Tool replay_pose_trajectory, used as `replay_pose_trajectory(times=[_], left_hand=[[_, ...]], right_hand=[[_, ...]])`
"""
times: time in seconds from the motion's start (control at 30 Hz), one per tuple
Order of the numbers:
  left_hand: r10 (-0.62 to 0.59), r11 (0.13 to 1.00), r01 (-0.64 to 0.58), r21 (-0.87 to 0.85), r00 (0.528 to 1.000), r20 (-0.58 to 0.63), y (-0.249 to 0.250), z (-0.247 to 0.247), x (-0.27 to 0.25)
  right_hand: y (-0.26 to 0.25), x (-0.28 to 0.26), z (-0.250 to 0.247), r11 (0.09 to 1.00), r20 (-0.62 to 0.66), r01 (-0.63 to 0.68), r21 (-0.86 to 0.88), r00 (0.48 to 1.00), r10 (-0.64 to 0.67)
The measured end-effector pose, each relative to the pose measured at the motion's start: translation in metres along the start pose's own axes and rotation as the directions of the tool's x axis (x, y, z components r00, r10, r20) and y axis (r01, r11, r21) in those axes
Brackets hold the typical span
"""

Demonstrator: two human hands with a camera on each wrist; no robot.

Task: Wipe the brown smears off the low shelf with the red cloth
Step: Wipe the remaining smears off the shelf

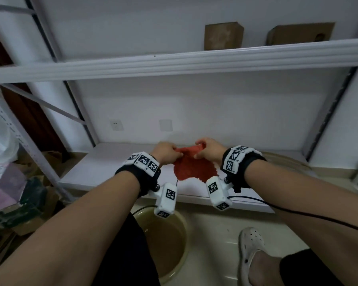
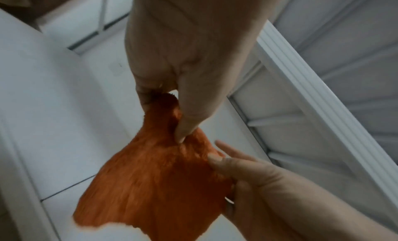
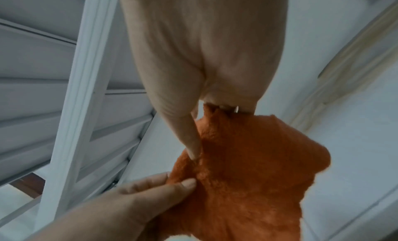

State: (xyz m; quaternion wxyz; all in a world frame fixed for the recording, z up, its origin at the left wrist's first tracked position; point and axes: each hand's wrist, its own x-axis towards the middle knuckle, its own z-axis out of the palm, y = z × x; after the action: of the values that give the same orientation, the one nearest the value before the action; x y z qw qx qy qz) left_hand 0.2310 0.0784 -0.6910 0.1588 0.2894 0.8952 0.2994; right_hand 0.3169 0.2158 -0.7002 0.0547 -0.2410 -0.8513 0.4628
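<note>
No readable text anywhere; the wrist units (image 1: 145,161) carry only black-and-white square marker patterns.

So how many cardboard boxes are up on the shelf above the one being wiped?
2. One cardboard box stands near the middle of the upper shelf; a wider box sits to its right. More may be hidden beyond the frame.

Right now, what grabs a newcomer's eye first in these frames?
The crumpled red fleecy cloth, pinched at its upper edge by the left hand and right hand, hangs spread above the low white shelf. Below, a beige round plastic basin of murky brown water stands on the floor beside a white perforated clog.
</note>
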Motion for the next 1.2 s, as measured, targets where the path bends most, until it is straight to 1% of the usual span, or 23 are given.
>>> replay_pose_trajectory(times=[0.07,0.13,0.2,0.3,0.4,0.47,0.53,0.57,0.67,0.73,0.77,0.83,0.87,0.97,1.0,1.07,1.1,1.2], left_hand=[[0.060,0.994,-0.058,0.093,0.998,-0.018,0.019,0.006,0.003],[0.103,0.982,-0.099,0.159,0.995,-0.015,0.035,0.012,0.005],[0.122,0.976,-0.122,0.179,0.992,0.012,0.047,0.019,0.006],[0.159,0.970,-0.163,0.180,0.987,0.034,0.057,0.031,0.010],[0.210,0.961,-0.216,0.175,0.976,0.047,0.062,0.044,0.018],[0.204,0.966,-0.210,0.150,0.978,0.051,0.063,0.051,0.023],[0.168,0.979,-0.173,0.107,0.985,0.048,0.064,0.057,0.028],[0.142,0.988,-0.145,0.057,0.989,0.050,0.064,0.061,0.033],[0.059,0.982,-0.040,-0.184,0.993,0.101,0.065,0.073,0.049],[-0.001,0.920,0.062,-0.386,0.988,0.155,0.065,0.084,0.064],[-0.036,0.874,0.119,-0.472,0.983,0.182,0.066,0.089,0.071],[-0.082,0.783,0.207,-0.586,0.969,0.233,0.062,0.101,0.088],[-0.094,0.748,0.239,-0.619,0.962,0.257,0.059,0.107,0.098],[-0.152,0.626,0.323,-0.710,0.943,0.295,0.048,0.130,0.130],[-0.174,0.583,0.356,-0.731,0.933,0.315,0.045,0.137,0.139],[-0.205,0.522,0.414,-0.746,0.910,0.361,0.041,0.148,0.150],[-0.219,0.509,0.435,-0.743,0.900,0.377,0.040,0.152,0.154],[-0.269,0.511,0.480,-0.713,0.877,0.398,0.035,0.160,0.166]], right_hand=[[0.010,-0.004,-0.019,0.987,-0.046,-0.018,-0.162,0.999,0.010],[0.020,-0.009,-0.035,0.965,-0.088,-0.035,-0.261,0.996,0.012],[0.029,-0.011,-0.047,0.953,-0.134,-0.045,-0.299,0.991,0.004],[0.039,-0.016,-0.058,0.945,-0.159,-0.044,-0.326,0.987,-0.009],[0.047,-0.021,-0.063,0.935,-0.171,-0.084,-0.343,0.985,0.026],[0.053,-0.020,-0.064,0.931,-0.194,-0.106,-0.349,0.980,0.039],[0.057,-0.014,-0.063,0.931,-0.207,-0.117,-0.345,0.977,0.045],[0.059,-0.009,-0.062,0.937,-0.206,-0.121,-0.329,0.977,0.054],[0.064,0.006,-0.058,0.970,-0.164,-0.092,-0.226,0.985,0.055],[0.068,0.015,-0.054,0.993,-0.105,-0.035,-0.117,0.994,0.023],[0.073,0.020,-0.051,0.999,-0.051,-0.019,-0.039,0.999,0.017],[0.087,0.034,-0.046,0.996,0.093,-0.013,0.088,0.996,0.005],[0.097,0.044,-0.044,0.996,0.128,-0.007,0.086,0.992,-0.004],[0.130,0.081,-0.043,0.989,0.097,0.037,-0.147,0.995,-0.022],[0.140,0.091,-0.042,0.983,0.108,0.053,-0.175,0.994,-0.035],[0.154,0.105,-0.038,0.986,0.139,0.090,-0.142,0.988,-0.070],[0.160,0.110,-0.036,0.990,0.148,0.091,-0.111,0.986,-0.074],[0.172,0.122,-0.035,0.998,0.173,0.041,-0.050,0.984,-0.032]])
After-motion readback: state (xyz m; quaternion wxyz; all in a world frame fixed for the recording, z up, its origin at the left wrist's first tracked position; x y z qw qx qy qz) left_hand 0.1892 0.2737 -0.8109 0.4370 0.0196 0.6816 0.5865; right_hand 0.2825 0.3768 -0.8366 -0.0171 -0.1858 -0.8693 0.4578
